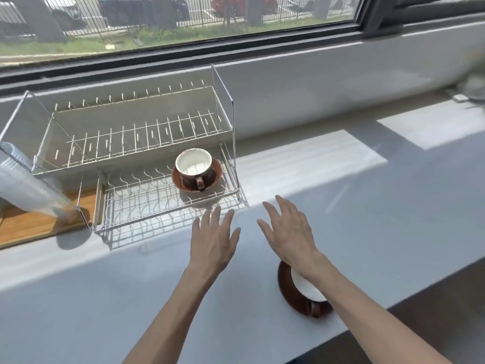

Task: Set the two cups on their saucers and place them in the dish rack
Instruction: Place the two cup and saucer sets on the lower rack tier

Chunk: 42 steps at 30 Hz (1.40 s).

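One brown cup (193, 166) with a white inside stands upright on its brown saucer (217, 171) at the right end of the wire dish rack's (147, 203) lower tier. The second cup (305, 286) rests on its saucer (288, 292) on the grey counter near the front edge, partly hidden under my right forearm. My left hand (214, 239) hovers flat over the counter just in front of the rack, fingers spread, holding nothing. My right hand (288, 232) is beside it, also spread and empty, beyond the second cup.
The rack's upper tier (131, 132) holds nothing. A stack of clear plastic cups (23, 179) lies tilted at the left over a wooden tray (29, 224). The grey counter (367, 195) stretches to the right below a window; its front edge falls off at lower right.
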Each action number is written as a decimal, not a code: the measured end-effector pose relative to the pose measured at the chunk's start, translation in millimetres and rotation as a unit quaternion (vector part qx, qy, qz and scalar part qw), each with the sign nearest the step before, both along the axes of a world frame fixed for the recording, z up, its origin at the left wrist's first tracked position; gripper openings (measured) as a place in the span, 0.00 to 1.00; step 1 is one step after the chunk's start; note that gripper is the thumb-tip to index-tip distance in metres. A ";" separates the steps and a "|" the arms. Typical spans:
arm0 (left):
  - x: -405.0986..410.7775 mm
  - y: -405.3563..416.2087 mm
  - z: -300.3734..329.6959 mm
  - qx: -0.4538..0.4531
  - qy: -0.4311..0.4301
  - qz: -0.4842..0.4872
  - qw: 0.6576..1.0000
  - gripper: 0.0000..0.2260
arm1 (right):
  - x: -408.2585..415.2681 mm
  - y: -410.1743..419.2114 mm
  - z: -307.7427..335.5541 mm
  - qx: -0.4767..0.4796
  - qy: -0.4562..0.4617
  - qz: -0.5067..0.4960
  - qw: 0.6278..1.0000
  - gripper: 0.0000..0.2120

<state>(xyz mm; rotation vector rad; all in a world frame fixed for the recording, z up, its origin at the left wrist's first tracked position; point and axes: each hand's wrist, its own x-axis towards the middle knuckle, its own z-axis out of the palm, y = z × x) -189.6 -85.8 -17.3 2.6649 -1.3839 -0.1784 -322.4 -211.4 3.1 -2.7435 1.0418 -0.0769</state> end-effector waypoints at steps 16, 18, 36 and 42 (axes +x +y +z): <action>-115.1 -16.6 -34.1 -0.025 0.269 0.015 0.963 0.25 | -125.5 1.6 -42.8 0.184 -0.063 -0.251 0.948 0.24; -123.1 -17.6 -37.3 -0.026 0.315 0.034 0.948 0.26 | -134.4 2.6 -51.0 0.225 -0.080 -0.272 0.932 0.23; -125.1 -16.1 -42.7 -0.051 0.470 0.125 0.872 0.24 | -139.1 -4.5 -65.7 0.306 -0.106 -0.232 0.917 0.18; -111.1 1.6 -43.6 -0.073 0.455 0.161 0.873 0.22 | -116.2 4.3 -67.3 0.311 -0.100 -0.199 0.924 0.16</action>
